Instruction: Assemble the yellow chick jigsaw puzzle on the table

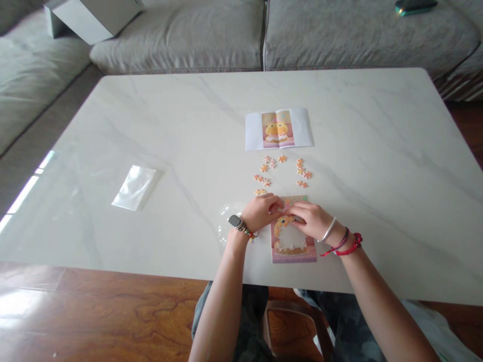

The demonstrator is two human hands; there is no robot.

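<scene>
A jigsaw puzzle with a pink and yellow picture lies in front of me, its border joined and its middle bare. Over its upper left part is my left hand, fingers curled in and tips together. My right hand meets it from the right, fingers bent and pressed together above the upper part of the puzzle. Whatever sits between the fingertips is hidden or too small to make out. Beyond the hands lie several loose puzzle pieces, orange and pink, in two loose groups.
A creased reference sheet showing a yellow character lies behind the pieces. Further left on the marble-patterned table is a clear plastic bag. Something transparent with white dots lies beside my left wrist. A grey sofa borders the far edge.
</scene>
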